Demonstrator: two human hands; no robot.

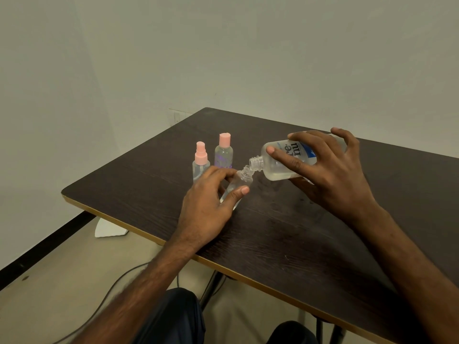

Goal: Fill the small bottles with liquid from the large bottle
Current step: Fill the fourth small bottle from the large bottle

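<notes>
Four bottles are in view from the head camera: one large bottle (279, 167) and three small ones. The right hand (330, 172) grips the large bottle round its body with fingers spread over the label. It tips the bottle almost flat, so the uncapped mouth points toward the left hand (208, 204). Clear liquid lies along the bottle's lower side.

The left hand holds the open small bottle (240, 183) between thumb and curled fingers. The bottle is tilted, with its bare neck just under the large bottle's mouth; I cannot tell whether the two rims touch.

Just beyond the left hand's knuckles stand the other two, both upright and topped in pink. The spray bottle (200, 166) is nearer the fingers, and the capped bottle (224, 153) stands just behind it.

The table (285, 232) is dark wood grain with a pale trim. Its near edge passes under the left wrist, and its left corner lies well out to the left of that hand. Bare tabletop stretches between the two forearms and to the right of the right hand.

On the large bottle's label, "nu" reads clearly, printed sideways. Beside it are a partly covered "re" and a blue patch.
</notes>
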